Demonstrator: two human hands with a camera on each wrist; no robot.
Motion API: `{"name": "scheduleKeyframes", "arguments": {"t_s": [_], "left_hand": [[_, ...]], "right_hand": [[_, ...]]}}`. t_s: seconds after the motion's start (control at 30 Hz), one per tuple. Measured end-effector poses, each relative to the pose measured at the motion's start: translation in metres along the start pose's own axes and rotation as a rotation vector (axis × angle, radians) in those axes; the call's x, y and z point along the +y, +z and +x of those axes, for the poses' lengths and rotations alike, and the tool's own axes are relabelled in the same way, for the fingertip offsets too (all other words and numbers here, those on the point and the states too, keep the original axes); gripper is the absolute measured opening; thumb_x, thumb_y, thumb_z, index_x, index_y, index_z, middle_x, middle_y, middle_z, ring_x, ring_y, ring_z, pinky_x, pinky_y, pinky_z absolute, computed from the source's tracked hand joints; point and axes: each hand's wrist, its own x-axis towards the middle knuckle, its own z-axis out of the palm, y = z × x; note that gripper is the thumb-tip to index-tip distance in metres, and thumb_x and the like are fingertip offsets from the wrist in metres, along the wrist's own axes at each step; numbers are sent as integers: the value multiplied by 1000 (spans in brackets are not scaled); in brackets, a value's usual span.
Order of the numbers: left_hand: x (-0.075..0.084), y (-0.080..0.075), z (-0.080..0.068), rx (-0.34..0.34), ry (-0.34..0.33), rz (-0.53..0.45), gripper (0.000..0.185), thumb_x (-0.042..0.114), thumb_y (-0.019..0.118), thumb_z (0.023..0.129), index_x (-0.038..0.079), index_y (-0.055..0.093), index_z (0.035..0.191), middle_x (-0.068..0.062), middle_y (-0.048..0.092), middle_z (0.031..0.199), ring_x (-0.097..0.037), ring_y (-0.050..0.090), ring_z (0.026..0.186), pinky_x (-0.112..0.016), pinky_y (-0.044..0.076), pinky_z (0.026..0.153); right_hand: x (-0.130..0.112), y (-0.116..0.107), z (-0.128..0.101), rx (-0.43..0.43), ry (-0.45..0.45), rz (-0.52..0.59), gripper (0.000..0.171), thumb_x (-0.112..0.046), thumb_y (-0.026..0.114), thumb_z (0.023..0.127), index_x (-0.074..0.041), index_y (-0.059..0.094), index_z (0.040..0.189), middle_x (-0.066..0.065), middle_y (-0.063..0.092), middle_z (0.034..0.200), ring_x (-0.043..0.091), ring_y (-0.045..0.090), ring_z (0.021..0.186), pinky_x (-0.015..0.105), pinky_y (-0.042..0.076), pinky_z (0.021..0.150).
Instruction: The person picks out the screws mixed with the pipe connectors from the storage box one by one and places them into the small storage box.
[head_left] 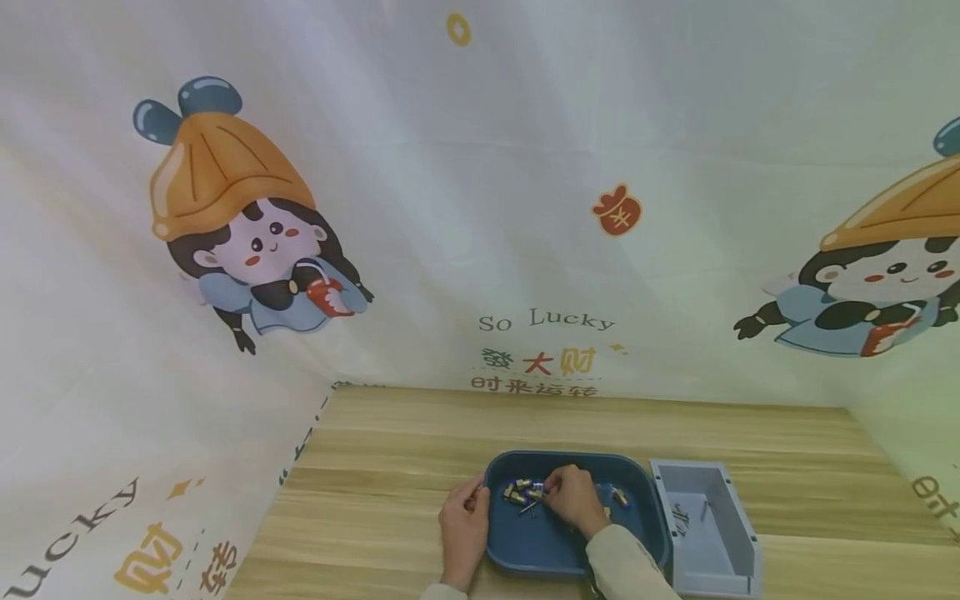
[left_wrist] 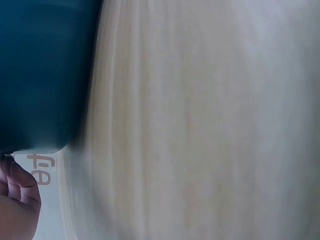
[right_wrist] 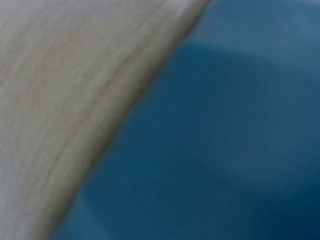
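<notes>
A dark blue tray (head_left: pixel 570 567) lies on the wooden table. Inside it, toward the left, is a small pile of brass-coloured and bluish metal fittings (head_left: pixel 517 493), with a thin screw-like piece (head_left: pixel 529 507) beside it. At the tray's left side my left hand (head_left: pixel 463 523) grips the rim with bent fingers; the left wrist view catches only part of this hand (left_wrist: pixel 19 200). My right hand (head_left: pixel 576 500) reaches into the tray, its bent fingertips at the pile's right edge. Whether they pinch a piece is hidden. The right wrist view shows only sleeve and blurred blue tray.
Right of the tray stands a grey open box (head_left: pixel 712 533) holding several small dark screws (head_left: pixel 680 518) and a thin pin (head_left: pixel 705 510). Another brass fitting (head_left: pixel 619 497) lies in the tray's right part. A printed cloth (head_left: pixel 420 250) hangs behind the wooden table (head_left: pixel 360 500).
</notes>
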Motion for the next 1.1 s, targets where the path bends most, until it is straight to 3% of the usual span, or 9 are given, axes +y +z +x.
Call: {"name": "scheduleKeyframes", "arguments": {"t_s": [0.2,0.43,0.63,0.87,1.1], "left_hand": [[1,1,0,-2,-14,-3,18,1,64,85,-1,71,102,-9,66,90,-4,52,70,-18,46,61],[0,2,1,-11,-34,-11,19,1,64,86,-1,70,104,-9,67,92,-5,53,71,-18,46,62],[-1,2,0,2,-5,-14,18,-1,64,85,-2,71,102,-7,66,88,-3,52,70,-18,46,62],[0,1,0,9,38,-7,17,0,65,85,-2,71,100,-8,67,87,-4,53,70,-18,46,62],[0,2,0,-4,10,-8,18,-1,65,84,-3,70,101,-7,66,86,-5,54,71,-18,47,63]], "right_hand": [[0,-1,-1,13,-32,-23,9,4,71,68,-3,67,67,1,60,60,8,51,56,23,44,51],[-2,-2,-3,7,-69,-44,18,8,61,69,-5,59,57,-2,52,54,9,44,49,21,35,44],[-3,-2,-6,-36,-58,-62,17,6,63,68,-7,58,58,-2,53,56,10,45,50,23,37,44],[-2,-3,-8,-18,-93,-61,20,5,65,66,-7,57,53,-5,50,50,7,42,44,20,34,42],[-1,-6,-11,-31,-107,-32,20,4,68,65,-6,59,50,-5,52,47,3,40,43,19,35,42]]}}
